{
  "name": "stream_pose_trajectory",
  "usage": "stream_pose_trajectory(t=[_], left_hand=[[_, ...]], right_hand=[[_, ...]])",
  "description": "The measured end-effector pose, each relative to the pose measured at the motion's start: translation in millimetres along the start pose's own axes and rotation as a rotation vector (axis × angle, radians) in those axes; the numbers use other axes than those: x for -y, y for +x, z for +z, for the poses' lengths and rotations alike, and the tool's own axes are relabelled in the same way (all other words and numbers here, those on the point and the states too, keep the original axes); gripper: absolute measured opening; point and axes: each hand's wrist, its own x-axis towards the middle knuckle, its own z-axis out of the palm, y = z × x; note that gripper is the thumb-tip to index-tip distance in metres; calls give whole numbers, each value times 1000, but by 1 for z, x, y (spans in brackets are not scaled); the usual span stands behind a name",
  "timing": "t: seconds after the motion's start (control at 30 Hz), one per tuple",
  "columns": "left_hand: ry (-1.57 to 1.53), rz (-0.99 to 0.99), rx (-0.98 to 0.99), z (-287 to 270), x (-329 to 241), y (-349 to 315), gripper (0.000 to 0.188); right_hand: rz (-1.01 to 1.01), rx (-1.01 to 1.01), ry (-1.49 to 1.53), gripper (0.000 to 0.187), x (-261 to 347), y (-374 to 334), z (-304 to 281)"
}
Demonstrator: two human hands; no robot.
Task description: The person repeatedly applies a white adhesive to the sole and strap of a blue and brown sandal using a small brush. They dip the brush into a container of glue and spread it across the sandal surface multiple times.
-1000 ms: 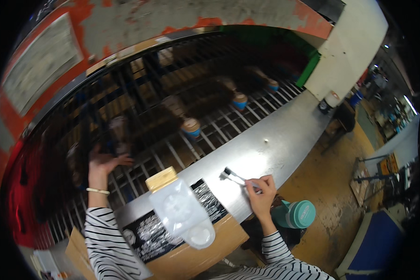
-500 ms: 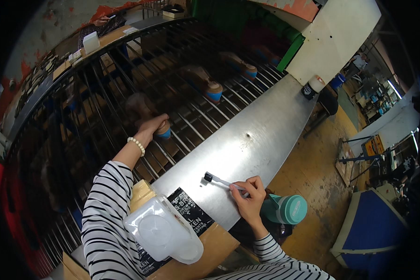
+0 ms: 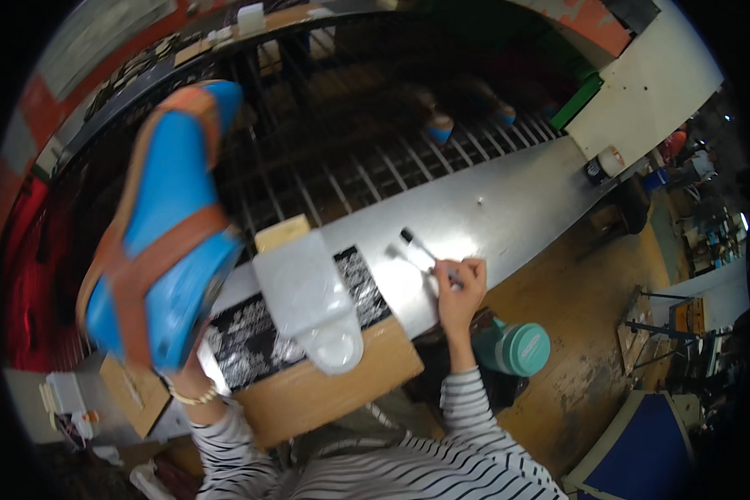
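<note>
A blue shoe last with brown leather sandal straps (image 3: 162, 192) is raised large at the left, sole edge tan. My left hand (image 3: 193, 371), mostly hidden behind it, grips it near its lower end; a beaded bracelet rings the wrist. My right hand (image 3: 462, 287) pinches the pale handle of a small brush (image 3: 422, 248), toothbrush-like, its dark bristle head above the metal ledge (image 3: 508, 192). Between the hands stands a white plastic container (image 3: 300, 279), cut open on one side, on a black printed sheet (image 3: 242, 346) over cardboard (image 3: 333, 379).
Beyond the ledge runs a rack of metal bars (image 3: 358, 179), carrying more blue-and-brown shoes (image 3: 440, 127). A tan block (image 3: 282, 233) lies behind the container. To the right are a teal-lidded jug (image 3: 525, 350) and a jar (image 3: 608, 162) at the ledge's far end.
My left hand has lifted a shoe off the bar rack and brought it back toward me, at the left. My right hand still holds the brush above the ledge. The view has shifted.
</note>
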Motion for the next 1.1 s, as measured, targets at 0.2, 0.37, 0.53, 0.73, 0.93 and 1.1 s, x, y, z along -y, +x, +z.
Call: stream_pose_trajectory(t=[0.2,0.37,0.53,0.73,0.93,1.1], left_hand=[[-85,-134,456,-4,-29,-107,74],[164,158,-103,40,-47,-152,49],[193,13,398,28,-59,-157,44],[630,166,402,45,-73,-170,95],[431,119,591,51,-76,-160,40],[363,147,476,16,-50,-170,45]], right_hand=[[-135,372,100,13,47,-5,-28],[-667,615,-215,24,97,-23,-41],[-734,569,-299,25,115,-34,-39],[-698,574,-292,22,115,-38,-40],[-689,425,-353,23,105,-45,-46],[-463,323,-219,18,89,-62,-54]])
